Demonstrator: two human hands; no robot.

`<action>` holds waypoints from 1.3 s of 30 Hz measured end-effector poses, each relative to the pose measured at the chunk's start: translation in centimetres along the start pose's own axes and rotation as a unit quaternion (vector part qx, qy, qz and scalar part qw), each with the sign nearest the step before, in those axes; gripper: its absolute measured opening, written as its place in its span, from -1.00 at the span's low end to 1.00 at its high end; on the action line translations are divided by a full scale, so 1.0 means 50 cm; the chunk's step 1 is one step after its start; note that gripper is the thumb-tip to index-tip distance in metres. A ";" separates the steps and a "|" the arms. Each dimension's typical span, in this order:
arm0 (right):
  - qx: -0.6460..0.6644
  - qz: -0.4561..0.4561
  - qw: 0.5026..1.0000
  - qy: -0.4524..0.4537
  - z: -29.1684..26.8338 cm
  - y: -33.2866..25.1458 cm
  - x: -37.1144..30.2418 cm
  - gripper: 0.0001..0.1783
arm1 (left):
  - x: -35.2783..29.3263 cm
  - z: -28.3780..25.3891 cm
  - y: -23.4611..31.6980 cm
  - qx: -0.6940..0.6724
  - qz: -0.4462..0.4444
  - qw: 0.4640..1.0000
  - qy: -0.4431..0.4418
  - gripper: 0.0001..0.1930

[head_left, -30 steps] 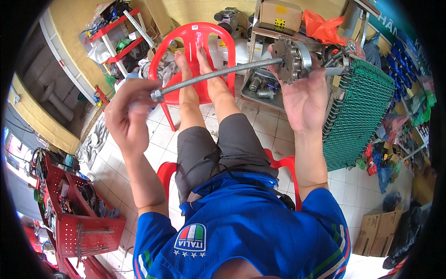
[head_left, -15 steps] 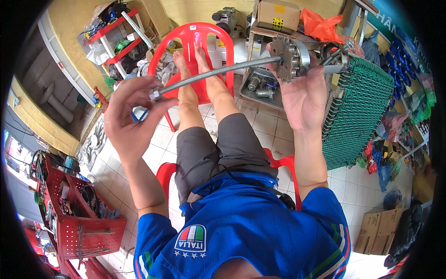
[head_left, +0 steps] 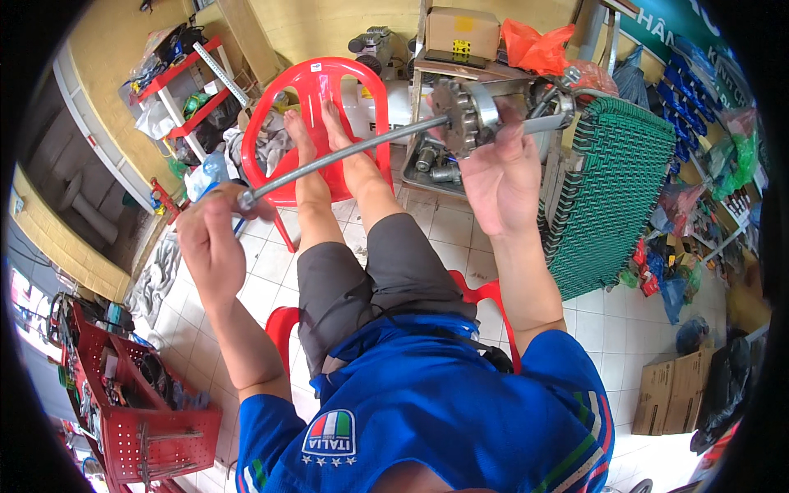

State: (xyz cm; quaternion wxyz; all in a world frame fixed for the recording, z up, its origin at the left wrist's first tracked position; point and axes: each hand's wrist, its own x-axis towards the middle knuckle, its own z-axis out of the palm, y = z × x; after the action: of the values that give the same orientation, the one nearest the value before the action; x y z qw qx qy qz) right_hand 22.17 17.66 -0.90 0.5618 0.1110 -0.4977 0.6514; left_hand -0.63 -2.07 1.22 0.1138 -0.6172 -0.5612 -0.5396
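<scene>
A long threaded rod [head_left: 349,152] slants across in front of me, its left end lower than its right. At that left end sits a hex nut [head_left: 246,200], and my left hand [head_left: 212,246] has its fingers closed around it, slightly blurred. The rod's right end runs into the middle of a toothed metal wheel [head_left: 452,119] with a shiny band around its side. My right hand [head_left: 500,185] grips this wheel from below, palm up, with the thumb on its right side. Behind the wheel, part of a metal bracket [head_left: 546,123] shows; whether it is joined to the wheel I cannot tell.
A metal tray [head_left: 436,177] with metal parts lies beyond my right hand. Ahead, my feet rest on a red plastic chair [head_left: 376,78]. A green woven seat [head_left: 616,197] stands at right, a red tool cart [head_left: 160,440] at lower left, cardboard boxes [head_left: 670,394] at lower right.
My left hand has turned and dropped a little, its fingers now closer around the nut. The whole scene has shifted left in the view. My right hand keeps its hold on the wheel.
</scene>
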 end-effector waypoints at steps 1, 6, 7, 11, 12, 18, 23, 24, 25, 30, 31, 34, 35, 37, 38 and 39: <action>0.001 -0.001 1.000 -0.005 0.003 0.001 -0.001 -0.46 | 0.003 0.006 0.001 -0.027 -0.002 1.000 0.000 -0.80; -0.031 -0.029 0.999 -0.020 0.033 -0.008 -0.001 -0.37 | 0.007 0.016 0.015 -0.086 -0.040 0.995 -0.016 -0.74; -0.042 -0.043 0.998 -0.028 0.032 -0.008 -0.001 -0.36 | 0.010 0.012 0.014 -0.093 -0.058 0.993 -0.036 -0.73; -0.083 -0.074 0.993 -0.044 0.040 -0.013 -0.004 -0.23 | 0.025 0.019 -0.013 -0.116 -0.108 0.986 -0.058 -0.63; -0.093 -0.085 0.991 -0.053 0.042 -0.012 -0.006 -0.20 | 0.026 0.021 -0.024 -0.118 -0.121 0.983 -0.066 -0.61; -0.076 -0.032 0.996 -0.044 0.079 -0.030 -0.025 -0.05 | 0.033 0.011 -0.070 -0.113 -0.170 0.971 -0.123 -0.61; -0.120 -0.040 0.990 -0.057 0.068 -0.030 -0.029 -0.03 | 0.028 0.032 -0.072 -0.141 -0.105 0.984 -0.035 -0.65; -0.104 -0.042 0.992 -0.058 0.069 -0.030 -0.029 -0.03 | 0.028 0.030 -0.076 -0.145 -0.093 0.984 -0.048 -0.68; -0.087 -0.045 0.994 -0.058 0.070 -0.030 -0.028 -0.03 | 0.030 0.030 -0.075 -0.171 -0.096 0.979 -0.052 -0.69; -0.046 -0.054 0.996 -0.052 0.072 -0.026 -0.025 -0.03 | 0.021 0.002 -0.132 -0.243 -0.189 0.947 -0.092 -0.70; -0.048 -0.058 0.996 -0.057 0.070 -0.024 -0.023 -0.03 | 0.023 -0.001 -0.134 -0.234 -0.190 0.948 -0.105 -0.68; -0.077 -0.065 0.993 -0.062 0.060 -0.022 -0.019 -0.05 | 0.021 0.042 -0.073 -0.171 -0.084 0.982 0.004 -0.57; -0.084 -0.066 0.993 -0.057 0.057 -0.018 -0.020 -0.06 | 0.026 0.043 -0.061 -0.193 -0.099 0.976 -0.013 -0.57; -0.093 -0.069 0.992 -0.048 0.054 -0.013 -0.019 -0.07 | 0.036 0.034 -0.041 -0.229 -0.126 0.964 -0.045 -0.57; -0.093 -0.075 0.992 -0.048 0.055 -0.015 -0.018 -0.08 | 0.031 0.021 -0.072 -0.238 -0.180 0.951 -0.084 -0.56; -0.092 -0.078 0.991 -0.051 0.059 -0.017 -0.017 -0.08 | 0.025 0.012 -0.088 -0.247 -0.194 0.944 -0.104 -0.56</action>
State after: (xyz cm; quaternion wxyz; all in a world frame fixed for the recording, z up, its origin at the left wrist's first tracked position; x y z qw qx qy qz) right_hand 21.96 14.75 0.35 0.5926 0.1308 -0.5732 0.5506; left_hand -4.17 0.61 -0.08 -0.2081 -0.5582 -0.5279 -0.6053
